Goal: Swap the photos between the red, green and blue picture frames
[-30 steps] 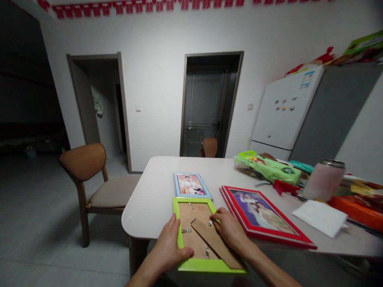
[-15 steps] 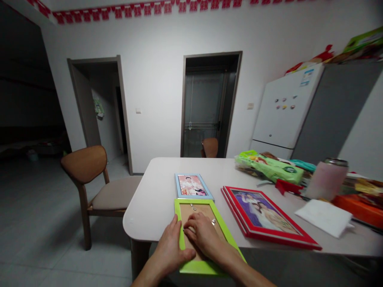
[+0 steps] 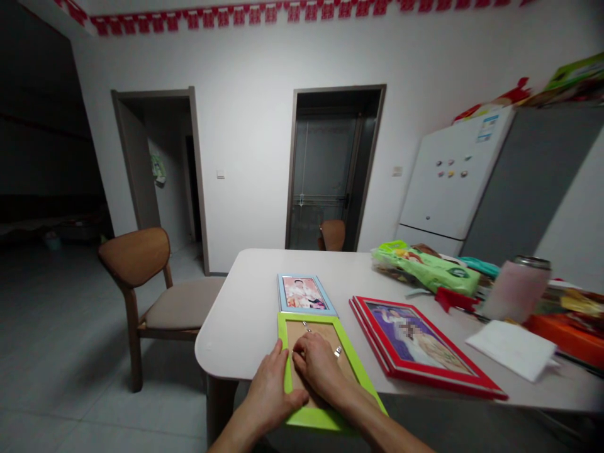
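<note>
Face down lies the green frame (image 3: 350, 347), its brown backing board (image 3: 325, 330) showing, its lower end jutting past the near edge of the worktop (image 3: 245, 327), a little right of the near-left corner. The left hand (image 3: 271, 384) grips its left side, fingers along the rim, thumb across onto the back. And the right hand (image 3: 321, 368)! Fingers bunched, pressed down on the board toward the left rim; the tips are hidden, so I can't tell if they pinch anything. One metal clip (image 3: 338, 352) shows on the right side, another (image 3: 306, 326) at the top.

Just beyond, toward the far edge, it's the blue frame (image 3: 304, 294), picture up; touching or overlapped, I can't say. To the right, the stacked red frames (image 3: 415, 355) sit by the near edge. Further right come a white paper (image 3: 512, 349) and a pink bottle (image 3: 519, 289), with a green packet (image 3: 427, 267) nearer the far edge.
</note>
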Available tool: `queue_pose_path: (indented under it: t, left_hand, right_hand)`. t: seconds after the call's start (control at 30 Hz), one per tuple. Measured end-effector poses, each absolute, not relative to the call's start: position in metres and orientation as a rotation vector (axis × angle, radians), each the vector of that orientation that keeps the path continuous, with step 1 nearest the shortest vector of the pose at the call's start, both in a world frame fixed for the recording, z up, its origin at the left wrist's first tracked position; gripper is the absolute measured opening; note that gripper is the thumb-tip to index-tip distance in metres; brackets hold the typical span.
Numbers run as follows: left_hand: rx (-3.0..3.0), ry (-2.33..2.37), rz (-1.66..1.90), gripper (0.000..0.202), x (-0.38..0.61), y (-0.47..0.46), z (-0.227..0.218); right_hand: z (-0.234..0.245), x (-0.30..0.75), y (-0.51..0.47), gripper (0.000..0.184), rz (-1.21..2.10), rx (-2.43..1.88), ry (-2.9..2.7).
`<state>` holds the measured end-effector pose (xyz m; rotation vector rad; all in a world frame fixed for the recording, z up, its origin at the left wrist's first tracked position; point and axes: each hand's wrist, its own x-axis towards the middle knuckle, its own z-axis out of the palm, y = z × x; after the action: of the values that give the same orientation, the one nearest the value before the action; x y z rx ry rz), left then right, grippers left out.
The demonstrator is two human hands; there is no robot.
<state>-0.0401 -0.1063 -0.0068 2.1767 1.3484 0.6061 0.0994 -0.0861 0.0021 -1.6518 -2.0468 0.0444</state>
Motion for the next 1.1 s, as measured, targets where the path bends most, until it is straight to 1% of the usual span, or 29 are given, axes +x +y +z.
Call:
queue_pose_path:
  t: [0.07,0.13,0.27,0.5,0.67,0.77,0.87,0.93,1.0,1.1]
  left_hand:
    - [2.175,1.355,0.596,0.074,-0.04,-0.107,-0.006]
    - [2.169,1.364,0.587,0.075,-0.041,-0.107,-0.007]
    - [2.175,1.357,0.586,0.076,-0.041,-0.106,-0.008]
    - [2.181,1.355,0.604,0.077,-0.039,-0.103,-0.009]
    - [2.192,1.361,0.609,0.076,-0.039,-0.103,-0.007]
    - [2.184,1.372,0.608,0.077,-0.039,-0.104,-0.007]
    - [2.169,1.38,0.606,0.078,-0.04,-0.105,-0.007]
    - [2.163,1.385,0.608,0.077,-0.039,-0.105,-0.008]
    - [2.154,1.395,0.609,0.077,-0.038,-0.106,-0.008]
    - [2.135,1.413,0.608,0.075,-0.037,-0.107,-0.007]
  right_hand:
    - [0.001,0.104,-0.081,0.017,0.085,-1.651,-2.046]
    - [0.001,0.112,-0.073,0.022,0.108,-1.649,-2.04]
    - [0.0,0.13,-0.051,0.03,0.028,-1.792,-1.954]
    - [-0.01,0.135,-0.033,0.027,0.028,-1.927,-1.901]
    - [-0.005,0.131,-0.036,0.027,0.066,-1.869,-1.952]
    - [0.005,0.134,-0.049,0.032,0.099,-1.799,-1.997]
    - [0.017,0.147,-0.078,0.036,0.265,-1.608,-2.099]
    - [0.024,0.157,-0.101,0.03,0.503,-1.475,-2.223]
    - [0.029,0.165,-0.121,0.027,0.688,-1.436,-2.308]
    - [0.031,0.165,-0.134,0.026,0.802,-1.452,-2.305]
